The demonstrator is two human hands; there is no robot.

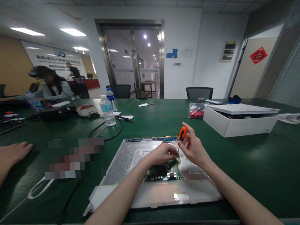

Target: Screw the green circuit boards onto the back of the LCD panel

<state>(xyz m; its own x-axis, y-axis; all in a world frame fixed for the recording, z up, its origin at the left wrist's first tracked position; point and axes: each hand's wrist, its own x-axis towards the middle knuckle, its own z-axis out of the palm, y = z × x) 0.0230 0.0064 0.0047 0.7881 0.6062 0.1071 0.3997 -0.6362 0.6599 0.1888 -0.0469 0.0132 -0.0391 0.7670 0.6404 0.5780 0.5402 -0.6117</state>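
In front of me a flat display panel (117, 166) lies with its metal back up. A green circuit board (158, 173) is set in its middle, and a narrow blue board strip (152, 139) runs along its far edge. My right hand (195, 148) grips a screwdriver (183, 133) by its orange and black handle, the thin shaft pointing down towards the circuit board. Right beside that shaft, my left hand (163, 153) has its fingers pinched together above the board. What they hold, if anything, is hidden, and so is the screwdriver's tip.
A white box (238, 123) with its lid ajar stands to the right, near a plastic bag with something red (196, 111). Water bottles (107, 110) and black cables (119, 130) are at the back left. Another person's hand (14, 153) rests on the green table at left.
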